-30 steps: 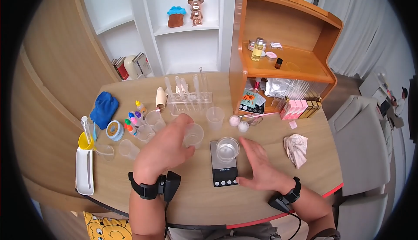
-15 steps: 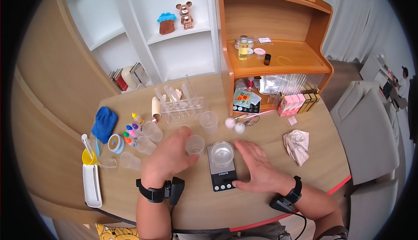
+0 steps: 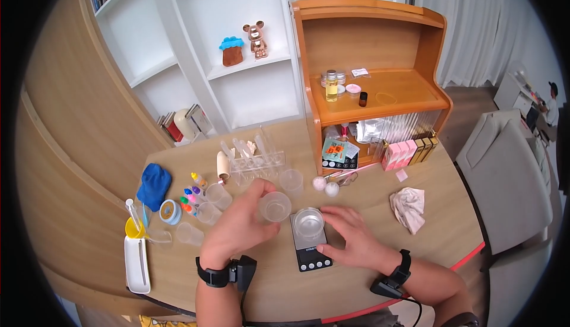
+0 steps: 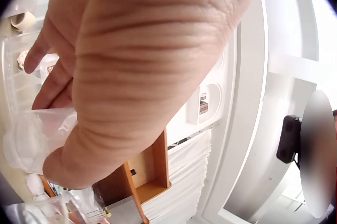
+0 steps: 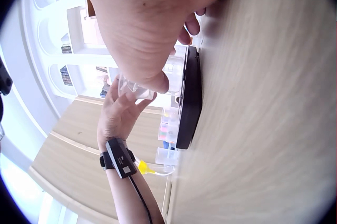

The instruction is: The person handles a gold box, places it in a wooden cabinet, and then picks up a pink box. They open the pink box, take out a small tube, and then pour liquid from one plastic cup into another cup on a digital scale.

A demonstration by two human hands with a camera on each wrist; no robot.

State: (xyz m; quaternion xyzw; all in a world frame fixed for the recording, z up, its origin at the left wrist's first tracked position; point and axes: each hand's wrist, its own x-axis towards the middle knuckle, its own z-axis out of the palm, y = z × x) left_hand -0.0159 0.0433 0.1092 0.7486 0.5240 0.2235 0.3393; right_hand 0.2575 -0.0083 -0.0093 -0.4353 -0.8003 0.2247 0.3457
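A clear plastic cup (image 3: 275, 207) is gripped between the thumb and fingers of my left hand (image 3: 237, 229), just left of the scale. The left wrist view shows the same cup (image 4: 37, 137) by the thumb. On the plate of the black scale (image 3: 313, 260) stands a round clear dish (image 3: 309, 224). My right hand (image 3: 356, 241) is at the dish's right side, its fingers spread and gently bent, thumb near the scale's display; whether the fingertips touch the dish I cannot tell. In the right wrist view the scale (image 5: 190, 97) is edge-on beside the hand.
Behind are a test tube rack (image 3: 258, 167) and another clear cup (image 3: 291, 181). Left lie several dropper bottles (image 3: 191, 199), more cups, a yellow funnel (image 3: 135, 227) and a white tray (image 3: 137, 264). A wooden shelf (image 3: 374, 110) and crumpled cloth (image 3: 408, 209) are right.
The head view has shifted. My left hand has brought its cup closer to the dish on the scale, and my right hand has come nearer to the dish's right side.
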